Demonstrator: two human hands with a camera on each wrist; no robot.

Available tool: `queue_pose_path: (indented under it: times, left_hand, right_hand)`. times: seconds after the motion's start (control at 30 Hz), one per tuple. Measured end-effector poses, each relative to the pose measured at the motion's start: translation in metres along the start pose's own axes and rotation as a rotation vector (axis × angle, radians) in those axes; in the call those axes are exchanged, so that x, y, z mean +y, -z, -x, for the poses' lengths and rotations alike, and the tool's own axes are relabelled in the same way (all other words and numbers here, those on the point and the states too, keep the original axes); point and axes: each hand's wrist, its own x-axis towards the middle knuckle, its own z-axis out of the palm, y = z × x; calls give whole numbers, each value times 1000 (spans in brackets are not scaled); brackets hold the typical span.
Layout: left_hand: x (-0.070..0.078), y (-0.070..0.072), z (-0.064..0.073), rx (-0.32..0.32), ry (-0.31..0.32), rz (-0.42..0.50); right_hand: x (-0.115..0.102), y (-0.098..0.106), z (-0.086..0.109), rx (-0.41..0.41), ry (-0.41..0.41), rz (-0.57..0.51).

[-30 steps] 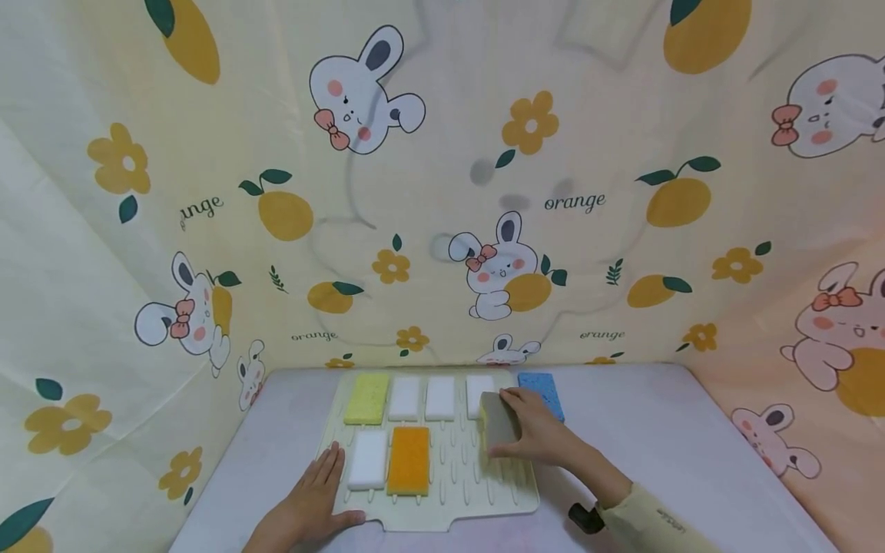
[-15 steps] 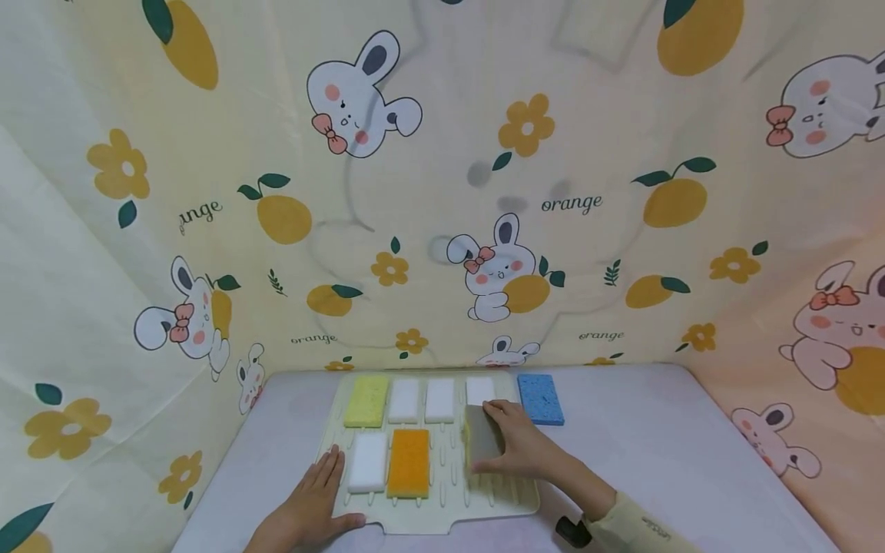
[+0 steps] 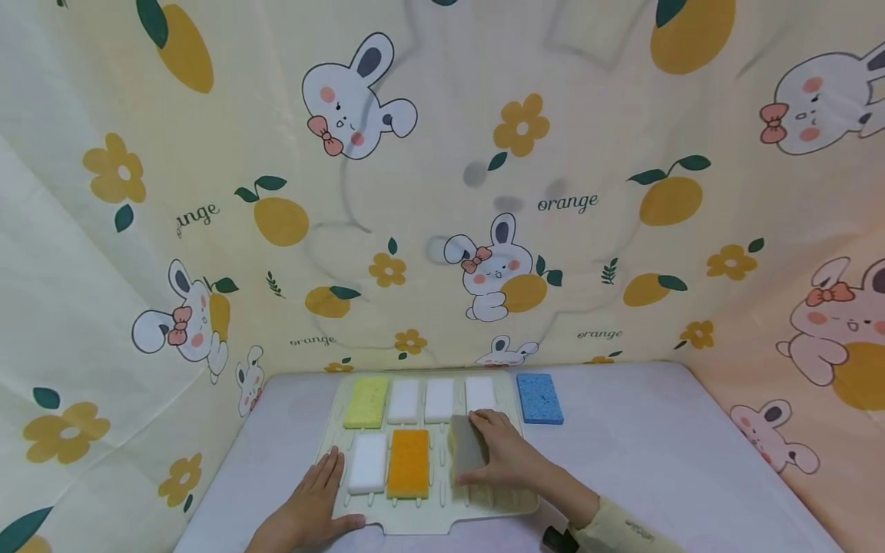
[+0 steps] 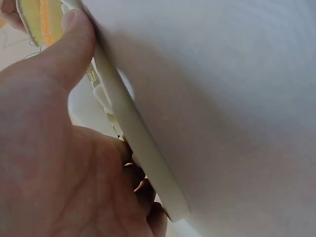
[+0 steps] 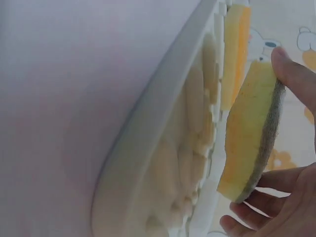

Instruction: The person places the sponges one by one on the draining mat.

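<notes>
My right hand (image 3: 508,453) holds a yellow sponge with a grey scouring layer (image 5: 254,131) by its two ends, thumb at one end and fingers at the other. The sponge is tilted over the right part of a cream ridged drying board (image 3: 415,522), beside an orange-topped sponge (image 3: 409,463). Along the board's left edge rests my left hand (image 3: 304,499), its fingers straight and thumb on the near edge. A white sponge (image 3: 368,462) lies between that hand and the orange-topped one.
In the board's back row lie a yellow sponge (image 3: 366,402) and three white sponges, one of them (image 3: 439,400) near the middle. A blue sponge (image 3: 540,399) lies on the white table (image 3: 622,430), right of the board. Printed cloth (image 3: 429,177) hangs behind.
My right hand has moved left and nearer with the grey-layered sponge, toward the orange-topped one. The blue sponge is now fully uncovered. My left hand stays in place.
</notes>
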Motion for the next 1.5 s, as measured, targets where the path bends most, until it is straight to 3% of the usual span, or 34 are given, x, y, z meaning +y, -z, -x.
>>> queue_pose_path:
  times: [0.37,0.8,1.17,1.5]
  left_hand:
    - [-9,-4,-4,-8,-44,10]
    - [0,2,2,9,-23,2]
    - [-1,1,2,10,-18,2]
    - [0,-1,1,8,0,-4]
  right_hand:
    - [-8,-11,-3,-35,10,17]
    - [-12,-22,-11,-82,-45,32]
    - [-17,-27,-13,-61,-29,73]
    - [-22,-27,-14,-82,-64,81]
